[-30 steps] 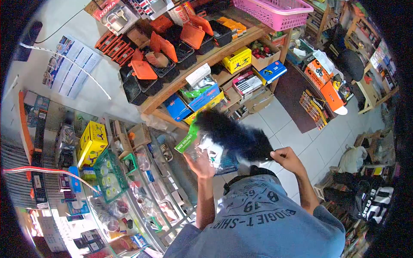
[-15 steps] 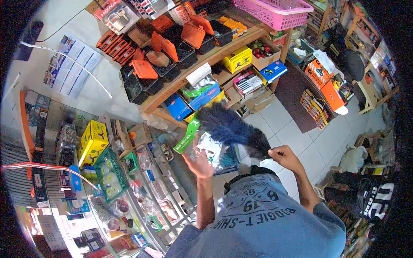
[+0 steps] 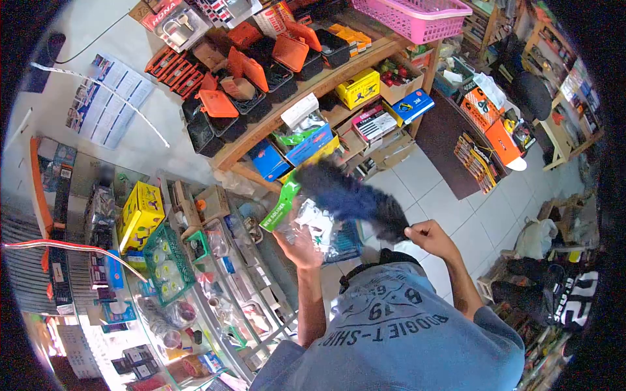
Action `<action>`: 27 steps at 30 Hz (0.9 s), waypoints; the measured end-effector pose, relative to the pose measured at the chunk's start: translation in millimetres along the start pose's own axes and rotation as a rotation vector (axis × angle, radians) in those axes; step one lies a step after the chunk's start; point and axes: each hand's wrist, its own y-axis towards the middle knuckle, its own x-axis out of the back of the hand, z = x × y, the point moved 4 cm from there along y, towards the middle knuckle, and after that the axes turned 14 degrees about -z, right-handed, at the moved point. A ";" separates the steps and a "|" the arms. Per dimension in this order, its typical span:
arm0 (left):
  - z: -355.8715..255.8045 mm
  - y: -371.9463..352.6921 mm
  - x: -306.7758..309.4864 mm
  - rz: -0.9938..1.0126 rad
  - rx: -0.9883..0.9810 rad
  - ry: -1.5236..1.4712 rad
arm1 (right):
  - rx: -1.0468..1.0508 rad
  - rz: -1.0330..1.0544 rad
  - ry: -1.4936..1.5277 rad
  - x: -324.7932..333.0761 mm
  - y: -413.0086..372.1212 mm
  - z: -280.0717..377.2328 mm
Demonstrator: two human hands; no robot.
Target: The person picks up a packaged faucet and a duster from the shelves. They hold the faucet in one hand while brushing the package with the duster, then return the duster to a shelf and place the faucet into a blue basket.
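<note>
My left hand [image 3: 301, 249] holds up a clear plastic packet [image 3: 314, 225] with a green header card [image 3: 280, 203]. My right hand [image 3: 433, 237] grips the handle end of a black feather duster [image 3: 352, 198]. The duster's dark plumes lie across the top of the packet, touching it. Both hands are raised in front of my chest, over a glass counter edge and the tiled floor.
A wooden shelf [image 3: 306, 91] ahead holds orange-lidded black cases, yellow and blue boxes and a pink basket [image 3: 417, 16]. A glass display counter [image 3: 215, 287] with a yellow box and green basket stands at my left. Stock racks line the floor at right.
The duster has swept back and forth over the packet, its plumes shifting slightly left and up. The packet has stayed raised in my left hand.
</note>
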 end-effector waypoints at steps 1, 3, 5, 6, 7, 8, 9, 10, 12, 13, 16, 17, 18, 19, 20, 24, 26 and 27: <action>1.2 -2.6 -3.4 0.065 0.093 -0.054 | 0.059 0.072 0.017 -0.1 -2.3 4.9; 0.5 -7.3 -13.9 -0.003 0.078 -0.027 | 0.073 0.038 0.001 -1.0 -2.6 5.9; -1.1 -2.3 -6.4 0.046 0.041 0.066 | 0.082 0.000 -0.019 -0.2 -6.0 6.4; 0.3 -0.2 -5.2 0.038 0.007 0.108 | 0.071 0.026 -0.014 -0.5 -8.7 7.1; 1.5 1.7 -4.0 0.029 -0.028 0.151 | 0.063 0.053 -0.010 -0.6 -9.8 8.7; 2.7 3.6 -2.8 0.018 -0.061 0.194 | 0.058 0.081 -0.004 -1.6 -9.8 10.5; 4.9 0.7 -11.6 0.030 -0.045 0.143 | 0.051 0.109 0.004 -4.0 -9.8 11.7; 4.4 0.6 -12.0 0.019 -0.038 0.145 | 0.052 0.108 0.006 -7.1 -9.3 12.9; 4.3 6.5 1.9 -0.094 -0.008 0.120 | 0.052 -0.007 -0.046 -8.3 -8.7 14.3; 5.6 10.0 5.7 -0.134 0.006 0.107 | 0.050 -0.007 -0.047 -7.8 -9.8 14.7; 6.4 -4.6 -17.2 0.025 0.037 0.073 | 0.079 0.110 -0.034 -12.1 -11.3 23.3; 4.9 -7.8 -21.9 -0.003 0.066 0.076 | 0.071 0.049 -0.050 -12.5 -10.9 27.7; 3.4 -11.1 -26.6 -0.032 0.094 0.077 | 0.062 -0.012 -0.067 -11.4 -10.5 29.6; 3.9 -2.1 -1.5 -0.114 0.097 0.115 | 0.061 -0.011 -0.067 -10.4 -10.2 27.9; 5.0 1.7 6.5 -0.156 0.095 0.133 | 0.087 0.031 -0.107 -10.7 -9.4 25.7; 2.0 -7.7 -25.5 0.057 -0.011 0.102 | 0.086 -0.024 -0.185 -12.0 -7.9 26.7; -1.0 -5.5 -6.6 -0.201 -0.035 0.266 | 0.122 0.040 -0.191 -13.9 -10.5 31.0; 4.7 2.1 8.2 0.055 -0.153 0.227 | 0.158 0.100 -0.194 -16.8 -11.5 33.4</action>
